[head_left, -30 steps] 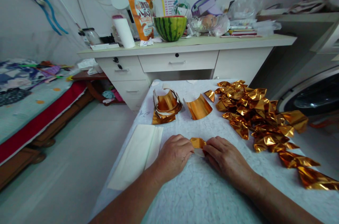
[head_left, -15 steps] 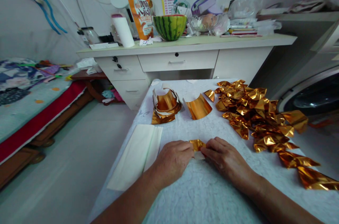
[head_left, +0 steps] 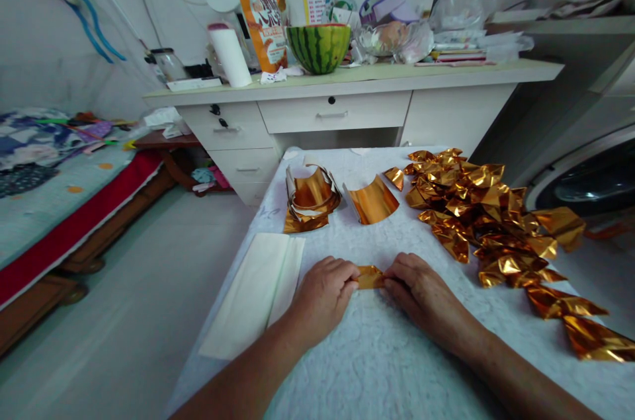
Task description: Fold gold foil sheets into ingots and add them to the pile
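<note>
A small folded piece of gold foil lies between my two hands over the cloth-covered table. My left hand pinches its left end, and my right hand pinches the right end. Beyond them, a curved gold sheet rests on the cloth, with a curled stack of gold and white sheets to its left. White paper sheets lie flat beside my left forearm. A heap of folded gold foil pieces spreads along the right side of the table.
Behind the table stands a white desk holding half a watermelon, an orange pouch and a white roll. A bed is at the left, and a front-loading washing machine at the right.
The white strip at the near edge of the foil between my hands no longer shows; the piece now looks flat and gold. My fingers have shifted slightly at its ends.
</note>
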{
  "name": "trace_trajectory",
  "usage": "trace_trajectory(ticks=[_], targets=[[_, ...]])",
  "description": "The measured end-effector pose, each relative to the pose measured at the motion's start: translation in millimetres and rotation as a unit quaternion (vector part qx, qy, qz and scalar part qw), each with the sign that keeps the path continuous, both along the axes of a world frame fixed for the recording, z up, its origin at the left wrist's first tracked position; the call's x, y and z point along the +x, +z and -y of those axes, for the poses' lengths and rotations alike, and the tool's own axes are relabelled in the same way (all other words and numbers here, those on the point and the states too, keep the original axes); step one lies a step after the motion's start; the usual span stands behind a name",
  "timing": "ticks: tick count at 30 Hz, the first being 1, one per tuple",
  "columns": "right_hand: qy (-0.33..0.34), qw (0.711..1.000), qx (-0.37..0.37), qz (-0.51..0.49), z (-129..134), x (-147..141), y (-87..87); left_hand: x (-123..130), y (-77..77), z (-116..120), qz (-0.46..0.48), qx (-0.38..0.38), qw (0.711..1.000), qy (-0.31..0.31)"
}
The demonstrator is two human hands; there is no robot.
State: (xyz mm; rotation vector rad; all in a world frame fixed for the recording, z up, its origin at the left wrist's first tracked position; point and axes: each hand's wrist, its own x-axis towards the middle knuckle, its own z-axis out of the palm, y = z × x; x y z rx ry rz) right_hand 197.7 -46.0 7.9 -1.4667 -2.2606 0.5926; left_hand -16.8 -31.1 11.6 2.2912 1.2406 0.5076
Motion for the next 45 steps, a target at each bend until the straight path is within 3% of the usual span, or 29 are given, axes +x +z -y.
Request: trace_trajectory(ticks=[5,21,33,37,42,45], targets=[[-0.037,0.998,0.006,0.044,-1,-8,0.2,3,2.5,2,-0.017,-0.027,0.998,0.049],[-0.095,0.987,0.007,0.13,-3,-13,0.0,7,-1.6,3,-0.051,-0.024,0.992,0.11],[-0.104,0.988,0.011,0.111,-2,-12,-1.4,5,-5.4,5,-0.022,-0.009,0.997,0.073],[-0.084,0.993,0.025,0.08,-2,-11,-3.8,3,-3.2,2,-0.015,-0.022,0.999,0.04],[0.003,0.998,0.035,0.05,-3,-12,-2.4,0,-1.8,0,-0.023,-0.03,0.999,0.019],[0.022,0.998,0.027,0.049,-4,-13,-0.8,-3,-0.9,-1,-0.04,-0.033,0.999,0.005]])
